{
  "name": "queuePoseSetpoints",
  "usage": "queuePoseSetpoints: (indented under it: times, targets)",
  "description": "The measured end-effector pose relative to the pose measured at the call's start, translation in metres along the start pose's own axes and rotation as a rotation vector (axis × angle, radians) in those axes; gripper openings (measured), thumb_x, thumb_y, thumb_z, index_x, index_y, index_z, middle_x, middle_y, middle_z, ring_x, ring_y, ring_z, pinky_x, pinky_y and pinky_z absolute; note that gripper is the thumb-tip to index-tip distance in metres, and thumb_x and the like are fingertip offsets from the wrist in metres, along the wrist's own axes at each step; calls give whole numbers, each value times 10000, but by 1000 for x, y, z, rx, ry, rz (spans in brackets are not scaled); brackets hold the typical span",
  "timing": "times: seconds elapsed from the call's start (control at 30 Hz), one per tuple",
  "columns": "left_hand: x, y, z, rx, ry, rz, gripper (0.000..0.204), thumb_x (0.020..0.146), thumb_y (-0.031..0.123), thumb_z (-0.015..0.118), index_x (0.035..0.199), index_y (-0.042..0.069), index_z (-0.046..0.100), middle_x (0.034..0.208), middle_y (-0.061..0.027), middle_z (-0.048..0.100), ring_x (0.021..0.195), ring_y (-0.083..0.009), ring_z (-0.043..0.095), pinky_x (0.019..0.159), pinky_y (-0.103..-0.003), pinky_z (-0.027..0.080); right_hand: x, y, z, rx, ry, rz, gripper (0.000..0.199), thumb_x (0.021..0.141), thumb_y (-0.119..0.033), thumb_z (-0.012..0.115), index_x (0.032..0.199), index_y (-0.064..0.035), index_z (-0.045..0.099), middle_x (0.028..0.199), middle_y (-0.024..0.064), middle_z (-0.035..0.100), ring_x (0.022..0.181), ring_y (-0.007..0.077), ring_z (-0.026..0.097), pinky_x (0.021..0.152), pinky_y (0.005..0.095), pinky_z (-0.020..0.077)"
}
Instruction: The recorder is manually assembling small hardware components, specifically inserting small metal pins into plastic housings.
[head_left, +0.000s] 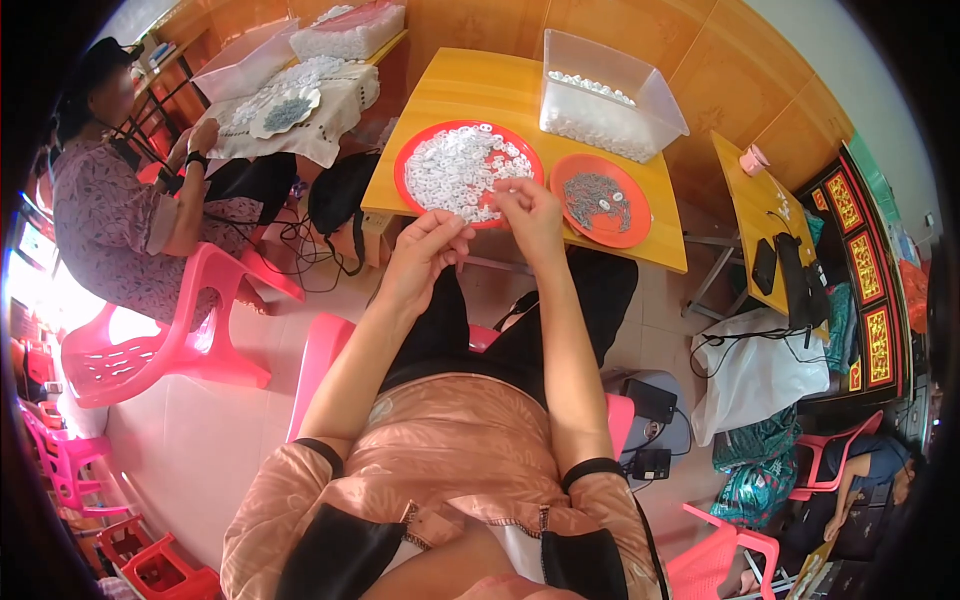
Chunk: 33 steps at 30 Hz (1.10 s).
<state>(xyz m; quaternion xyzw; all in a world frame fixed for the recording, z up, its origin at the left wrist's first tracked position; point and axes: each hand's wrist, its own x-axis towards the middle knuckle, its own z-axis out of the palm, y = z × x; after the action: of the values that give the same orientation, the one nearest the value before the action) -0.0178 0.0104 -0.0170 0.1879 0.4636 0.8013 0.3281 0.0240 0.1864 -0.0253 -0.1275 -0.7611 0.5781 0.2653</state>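
Note:
My left hand (428,245) hovers at the near edge of a red round plate (408,160) heaped with small white ring-shaped pieces (455,170); its fingers are pinched together, seemingly on a small white piece. My right hand (528,208) is just to its right over the plate's near rim, fingertips closed on another tiny piece. To the right lies an orange plate (563,180) with small grey metal parts (598,200). Both plates rest on a low yellow table (480,85).
A clear plastic bin (660,100) of white pieces stands at the table's back. Another person (120,200) sits at left on a pink chair (180,330) by a cloth-covered table (345,95). A second yellow table (745,210), cables and bags lie at right.

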Motion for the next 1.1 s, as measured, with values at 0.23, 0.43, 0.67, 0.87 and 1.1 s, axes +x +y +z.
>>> queuePoseSetpoints:
  times: [0.23, 0.43, 0.67, 0.87, 1.1]
  targets:
    - [-3, 2, 5, -126, -72, 23, 120, 920, 179, 556, 913, 62, 581, 864, -31, 634, 700, -66, 541, 646, -204, 433, -54, -38, -4, 703, -226, 275, 233, 882, -107, 597, 1065, 37, 600, 861, 97, 666, 695, 126, 637, 638, 222, 533]
    - [-9, 6, 11, -172, -146, -10, 117, 922, 171, 545, 903, 60, 580, 856, -29, 634, 708, -67, 539, 663, -205, 424, -57, -35, 2, 692, -167, 214, 215, 894, -112, 595, 1054, 29, 613, 786, 61, 639, 651, 97, 608, 602, 210, 514]
    - [-9, 8, 10, -71, -81, 37, 122, 919, 167, 543, 893, 55, 585, 846, -28, 634, 705, -68, 543, 657, -205, 422, -61, -51, 3, 736, -98, 193, 241, 903, -120, 587, 1091, 26, 622, 736, 22, 600, 627, 73, 557, 570, 195, 458]
    - [-10, 8, 14, 120, -10, 166, 90, 902, 124, 567, 905, 38, 590, 834, -30, 629, 692, -59, 525, 619, -209, 424, -64, -54, 4, 735, -129, 177, 253, 896, -107, 591, 1107, 29, 621, 730, 12, 587, 619, 63, 529, 569, 187, 433]
    - [-13, 10, 18, 190, 7, 214, 87, 900, 146, 567, 887, 61, 581, 830, -23, 643, 701, -51, 534, 648, -187, 377, -65, -54, 5, 672, -88, 175, 218, 879, -119, 615, 1039, 26, 645, 717, 2, 589, 594, 53, 512, 547, 182, 415]
